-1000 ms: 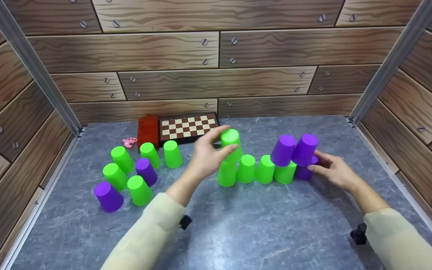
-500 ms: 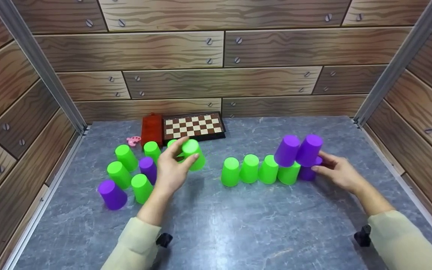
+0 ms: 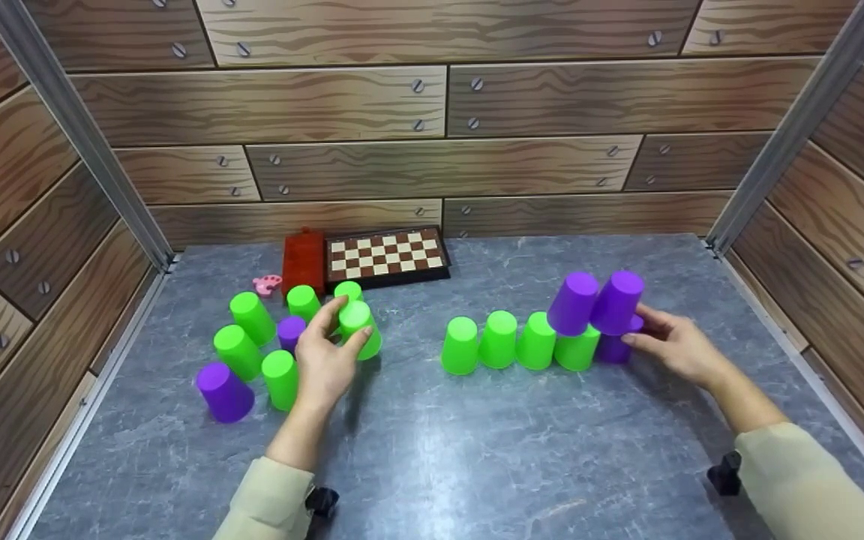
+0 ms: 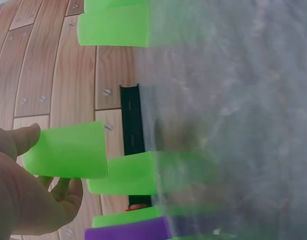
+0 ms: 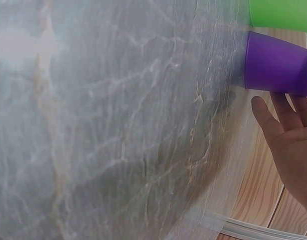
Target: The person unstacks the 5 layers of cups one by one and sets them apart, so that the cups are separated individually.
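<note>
My left hand (image 3: pixel 325 367) grips an upside-down green cup (image 3: pixel 359 334) between thumb and fingers. The left wrist view shows this cup (image 4: pixel 68 150) raised off the table, with another green cup (image 4: pixel 124 173) behind it. At the other side, my right hand (image 3: pixel 676 349) holds the purple cup (image 3: pixel 612 350) that ends a row of upside-down cups; thumb and fingers lie around its side in the right wrist view. The rest of that row is several green cups (image 3: pixel 498 341). On top of its right end stand two purple cups, one (image 3: pixel 573 304) left of the other (image 3: pixel 619 304).
A loose group of upside-down cups stands on the left, with a purple cup (image 3: pixel 226 394) at its front and several green ones (image 3: pixel 237 352). Behind it lie a red case (image 3: pixel 304 262), a checkered board (image 3: pixel 387 255) and a small pink piece (image 3: pixel 268 284). Wood-patterned walls (image 3: pixel 432 165) surround the table.
My left hand has carried the green cup leftward and lower, from over the row's left end to beside the left group. My right hand stays at the purple cup.
</note>
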`<state>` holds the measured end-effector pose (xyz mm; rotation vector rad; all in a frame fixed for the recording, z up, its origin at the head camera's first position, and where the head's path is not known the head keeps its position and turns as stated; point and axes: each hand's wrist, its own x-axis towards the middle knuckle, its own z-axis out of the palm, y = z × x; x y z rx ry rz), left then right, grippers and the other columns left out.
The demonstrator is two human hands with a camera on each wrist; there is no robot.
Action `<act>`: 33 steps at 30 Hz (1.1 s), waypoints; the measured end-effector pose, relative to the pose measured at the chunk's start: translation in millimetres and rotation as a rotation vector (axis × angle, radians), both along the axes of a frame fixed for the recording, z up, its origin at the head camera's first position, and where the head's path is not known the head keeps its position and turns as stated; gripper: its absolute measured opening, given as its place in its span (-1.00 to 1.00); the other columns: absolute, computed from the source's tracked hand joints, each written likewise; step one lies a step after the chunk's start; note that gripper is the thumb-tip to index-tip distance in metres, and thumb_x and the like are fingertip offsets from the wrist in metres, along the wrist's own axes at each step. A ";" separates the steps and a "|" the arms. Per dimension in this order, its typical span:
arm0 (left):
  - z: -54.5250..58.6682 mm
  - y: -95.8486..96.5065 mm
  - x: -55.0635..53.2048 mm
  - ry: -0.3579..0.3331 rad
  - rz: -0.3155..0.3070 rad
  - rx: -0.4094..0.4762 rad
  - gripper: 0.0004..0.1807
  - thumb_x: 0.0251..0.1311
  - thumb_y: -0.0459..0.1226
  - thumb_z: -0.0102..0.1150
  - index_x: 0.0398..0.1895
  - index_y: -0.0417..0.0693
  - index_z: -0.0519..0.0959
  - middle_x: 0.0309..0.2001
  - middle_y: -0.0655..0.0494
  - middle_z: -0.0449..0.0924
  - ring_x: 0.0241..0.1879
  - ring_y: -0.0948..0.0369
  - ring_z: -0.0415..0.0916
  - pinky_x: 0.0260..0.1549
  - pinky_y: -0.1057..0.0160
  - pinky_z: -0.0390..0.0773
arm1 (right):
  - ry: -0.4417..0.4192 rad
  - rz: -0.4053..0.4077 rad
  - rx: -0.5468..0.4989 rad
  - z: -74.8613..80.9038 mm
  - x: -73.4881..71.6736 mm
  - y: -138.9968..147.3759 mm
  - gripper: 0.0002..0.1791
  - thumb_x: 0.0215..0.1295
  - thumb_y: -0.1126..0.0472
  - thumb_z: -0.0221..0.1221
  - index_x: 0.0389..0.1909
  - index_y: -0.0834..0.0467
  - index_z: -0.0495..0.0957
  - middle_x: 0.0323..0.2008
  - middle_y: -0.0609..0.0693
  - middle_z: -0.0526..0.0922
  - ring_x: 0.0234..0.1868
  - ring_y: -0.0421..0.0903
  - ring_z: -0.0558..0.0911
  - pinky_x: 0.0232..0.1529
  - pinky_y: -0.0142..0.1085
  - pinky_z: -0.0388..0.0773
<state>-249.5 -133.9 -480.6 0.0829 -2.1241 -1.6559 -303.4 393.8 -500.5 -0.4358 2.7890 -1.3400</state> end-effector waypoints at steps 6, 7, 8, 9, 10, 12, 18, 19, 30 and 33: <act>-10.6 -0.7 0.3 -0.045 0.047 0.004 -0.33 0.17 -0.48 0.51 0.39 -0.24 0.55 0.25 -0.28 0.64 0.25 -0.13 0.59 0.22 -0.10 0.61 | 0.001 -0.006 0.005 -1.3 -0.8 1.4 -0.27 0.51 0.25 0.30 0.57 0.34 0.23 0.37 0.41 0.48 0.33 0.26 0.54 0.13 -0.64 0.42; -12.0 -0.4 0.1 -0.050 0.055 -0.001 -0.33 0.17 -0.48 0.51 0.39 -0.25 0.55 0.25 -0.28 0.64 0.25 -0.13 0.59 0.22 -0.10 0.61 | 0.002 -0.009 0.009 -1.3 -0.7 1.6 -0.27 0.51 0.25 0.30 0.57 0.34 0.24 0.37 0.41 0.48 0.32 0.22 0.55 0.13 -0.63 0.42; -13.3 0.0 -0.1 -0.055 0.063 -0.009 -0.34 0.17 -0.47 0.51 0.38 -0.25 0.56 0.25 -0.29 0.64 0.25 -0.14 0.59 0.23 -0.10 0.60 | 0.004 -0.010 0.013 -1.4 -0.8 1.8 -0.27 0.51 0.24 0.30 0.57 0.34 0.24 0.36 0.41 0.49 0.30 0.13 0.58 0.13 -0.63 0.43; -14.7 0.4 -0.2 -0.058 0.069 -0.016 -0.34 0.17 -0.47 0.51 0.38 -0.25 0.56 0.25 -0.29 0.64 0.26 -0.14 0.59 0.24 -0.11 0.60 | 0.006 -0.012 0.014 -1.4 -0.6 1.9 -0.27 0.51 0.24 0.30 0.57 0.33 0.25 0.36 0.40 0.49 0.28 0.02 0.59 0.13 -0.63 0.43; -16.3 0.8 -0.6 -0.059 0.077 -0.025 -0.35 0.17 -0.47 0.51 0.37 -0.25 0.56 0.24 -0.30 0.64 0.25 -0.15 0.59 0.24 -0.12 0.59 | 0.007 -0.014 0.014 -1.4 -0.5 2.0 -0.27 0.51 0.24 0.31 0.57 0.33 0.25 0.36 0.40 0.49 0.25 -0.09 0.60 0.13 -0.63 0.44; -19.0 1.7 -1.1 -0.064 0.090 -0.033 -0.37 0.17 -0.47 0.51 0.35 -0.25 0.58 0.23 -0.30 0.64 0.25 -0.15 0.59 0.25 -0.13 0.58 | 0.007 -0.013 0.011 -1.3 -0.2 1.8 -0.27 0.50 0.24 0.31 0.57 0.33 0.25 0.36 0.40 0.49 0.25 -0.09 0.59 0.13 -0.63 0.44; -23.2 1.4 -2.8 -0.089 0.107 -0.028 -0.38 0.18 -0.48 0.50 0.35 -0.24 0.59 0.27 -0.29 0.62 0.31 -0.14 0.55 0.31 -0.11 0.54 | -0.004 -0.003 -0.009 0.6 0.5 -0.4 -0.26 0.51 0.23 0.30 0.58 0.32 0.22 0.37 0.44 0.46 0.34 0.32 0.53 0.12 -0.63 0.44; -23.4 1.1 -3.1 -0.093 0.106 -0.026 -0.38 0.18 -0.47 0.50 0.35 -0.24 0.58 0.28 -0.28 0.61 0.31 -0.14 0.54 0.32 -0.10 0.53 | -0.003 -0.004 -0.007 1.1 0.8 -0.8 -0.25 0.51 0.22 0.31 0.58 0.32 0.23 0.36 0.44 0.47 0.34 0.34 0.53 0.12 -0.62 0.44; -27.8 -1.6 -8.2 -0.129 0.116 -0.003 -0.37 0.19 -0.48 0.48 0.37 -0.26 0.56 0.28 -0.32 0.60 0.32 -0.17 0.53 0.33 -0.11 0.52 | 0.004 0.006 -0.023 1.4 0.8 -0.7 -0.26 0.51 0.22 0.31 0.56 0.36 0.25 0.36 0.43 0.49 0.23 -0.20 0.59 0.13 -0.62 0.46; -28.2 -1.6 -9.4 -0.142 0.118 0.006 -0.36 0.20 -0.48 0.47 0.38 -0.25 0.55 0.30 -0.31 0.59 0.33 -0.17 0.52 0.33 -0.10 0.52 | 0.006 0.003 -0.020 0.0 0.4 -0.1 -0.27 0.50 0.24 0.31 0.56 0.36 0.25 0.36 0.43 0.48 0.19 -0.32 0.57 0.13 -0.63 0.45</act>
